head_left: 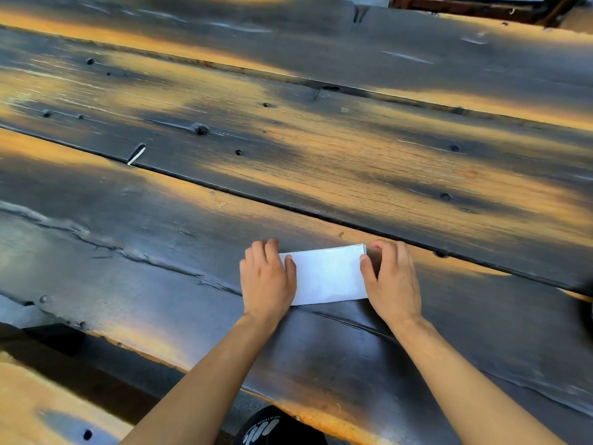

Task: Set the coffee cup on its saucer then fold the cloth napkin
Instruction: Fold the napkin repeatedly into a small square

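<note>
Between our two hands, on the near plank of the dark, weathered wooden table (pixel 321 155), lies the white cloth napkin (pixel 325 274), folded into a flat rectangular strip with its layered edges showing at the far right corner. Our left hand (pixel 266 281) lies palm down over the napkin's left end, fingers relaxed and fairly straight, the thumb resting on the white cloth; it presses rather than grips. Our right hand (pixel 393 281) sits at the napkin's right end, its thumb touching the short edge and its fingers curled down at the far corner; we cannot tell whether they pinch the cloth or only rest beside it. Both forearms reach in from the near edge of the table. Below the left forearm, under the table edge, we see a dark shoe (pixel 272 427) with pale lettering.
</note>
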A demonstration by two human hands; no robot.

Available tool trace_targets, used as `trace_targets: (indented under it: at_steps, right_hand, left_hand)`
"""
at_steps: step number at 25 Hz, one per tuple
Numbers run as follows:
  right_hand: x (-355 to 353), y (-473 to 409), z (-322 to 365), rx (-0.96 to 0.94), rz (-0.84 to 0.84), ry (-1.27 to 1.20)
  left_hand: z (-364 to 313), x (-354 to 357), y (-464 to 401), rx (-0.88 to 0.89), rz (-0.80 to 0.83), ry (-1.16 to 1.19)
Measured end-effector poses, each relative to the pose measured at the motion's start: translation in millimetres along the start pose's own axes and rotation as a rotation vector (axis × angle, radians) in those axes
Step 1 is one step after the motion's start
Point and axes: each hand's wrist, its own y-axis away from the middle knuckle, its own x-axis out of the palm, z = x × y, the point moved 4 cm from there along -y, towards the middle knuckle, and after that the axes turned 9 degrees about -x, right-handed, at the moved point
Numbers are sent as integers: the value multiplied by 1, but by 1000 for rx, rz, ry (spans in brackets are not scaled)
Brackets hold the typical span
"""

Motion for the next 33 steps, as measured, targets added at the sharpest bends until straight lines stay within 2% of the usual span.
trace_targets:
  at_steps: [2, 4, 7, 12, 22, 29, 31, 33]
  right_hand:
    - [6, -1, 9, -177, -26, 62]
    - [22, -4, 11, -323, 105, 132]
    - [40, -7, 0, -414, 344, 250]
    - [49, -7, -15, -396, 390, 344]
    - [52, 1, -17, -314, 369, 436]
    - [57, 22, -5, -181, 300, 400]
    - [54, 24, -6, -182, 271, 323]
    - [47, 26, -13, -197, 222, 205]
  left_hand:
    - [-27, 7, 14, 192, 11, 8]
    - [-58, 24, 29, 340, 135, -8]
    - [-79, 54, 40, 362, 290, -40]
    - [-63, 78, 39, 295, 317, -189]
    - [-9, 49, 26, 158, 346, -206]
    - [1, 40, 2, 411, 402, -359]
    - [-16, 36, 4, 428, 377, -323]
    - [-45, 38, 22, 517, 355, -254]
